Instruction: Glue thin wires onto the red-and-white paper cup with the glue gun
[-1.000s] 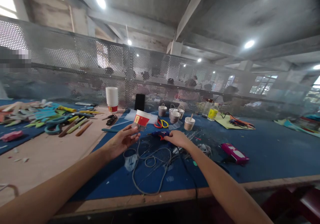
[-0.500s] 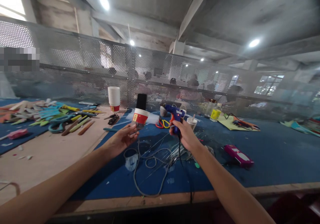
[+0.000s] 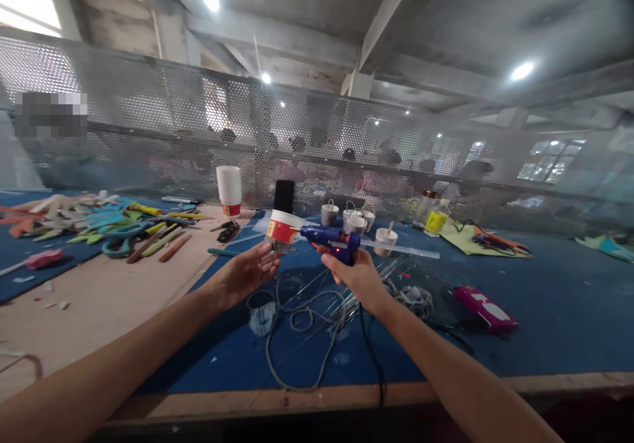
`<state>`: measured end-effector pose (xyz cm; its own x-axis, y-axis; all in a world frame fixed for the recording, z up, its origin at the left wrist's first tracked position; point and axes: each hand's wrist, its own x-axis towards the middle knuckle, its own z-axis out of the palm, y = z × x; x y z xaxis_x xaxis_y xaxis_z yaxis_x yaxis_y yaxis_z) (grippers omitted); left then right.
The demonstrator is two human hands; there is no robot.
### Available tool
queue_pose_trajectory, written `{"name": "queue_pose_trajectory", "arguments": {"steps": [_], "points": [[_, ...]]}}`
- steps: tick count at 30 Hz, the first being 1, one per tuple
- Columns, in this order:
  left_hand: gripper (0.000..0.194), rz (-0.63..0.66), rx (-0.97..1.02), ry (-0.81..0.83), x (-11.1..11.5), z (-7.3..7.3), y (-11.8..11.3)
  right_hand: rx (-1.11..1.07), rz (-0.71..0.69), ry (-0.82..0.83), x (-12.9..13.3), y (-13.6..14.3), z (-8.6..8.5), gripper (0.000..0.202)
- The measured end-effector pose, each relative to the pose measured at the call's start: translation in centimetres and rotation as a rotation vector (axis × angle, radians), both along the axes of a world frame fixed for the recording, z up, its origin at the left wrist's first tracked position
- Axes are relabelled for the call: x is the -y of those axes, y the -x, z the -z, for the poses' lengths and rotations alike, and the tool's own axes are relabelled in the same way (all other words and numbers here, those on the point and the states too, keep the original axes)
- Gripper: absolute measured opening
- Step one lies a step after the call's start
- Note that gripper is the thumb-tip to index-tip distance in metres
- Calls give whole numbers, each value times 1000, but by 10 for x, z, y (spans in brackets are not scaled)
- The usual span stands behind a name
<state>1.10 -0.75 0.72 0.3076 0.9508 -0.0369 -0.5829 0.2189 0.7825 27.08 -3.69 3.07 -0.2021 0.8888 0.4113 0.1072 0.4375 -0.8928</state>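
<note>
My left hand [image 3: 251, 268] grips a red and white paper cup [image 3: 284, 228], with something clear just under it that I cannot make out fully. In my right hand [image 3: 360, 274] is a blue hot glue gun [image 3: 329, 241], a small red light glowing on its body. Its nozzle points left, at or very near the cup's right side; whether they touch I cannot tell. A clear glue stick [image 3: 413, 250] juts out of the gun's back. Below both hands, a grey cord [image 3: 324, 357] lies in loops on the blue mat [image 3: 198, 364].
Stacked paper cups [image 3: 228, 189] and a black phone [image 3: 284, 197] stand behind. Several small white cups [image 3: 385, 239] are beyond the gun. Knives and scissors [image 3: 119, 245] lie left. Rightward are a yellow-labelled bottle [image 3: 436, 220] and a purple box [image 3: 486, 309]. A perforated metal screen [image 3: 317, 133] closes the back.
The glue gun has swung round from facing away, so its nozzle now meets or nears the cup's side. My left hand has barely moved with the cup.
</note>
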Motion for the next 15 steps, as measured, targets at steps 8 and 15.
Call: {"name": "queue_pose_trajectory", "arguments": {"steps": [8, 15], "points": [[22, -53, -45, -48, 5, -2, -5, 273, 80, -340, -6, 3, 20, 31], [24, -53, -80, -83, 6, -1, -7, 503, 216, -512, -11, -1, 31, 25]]}}
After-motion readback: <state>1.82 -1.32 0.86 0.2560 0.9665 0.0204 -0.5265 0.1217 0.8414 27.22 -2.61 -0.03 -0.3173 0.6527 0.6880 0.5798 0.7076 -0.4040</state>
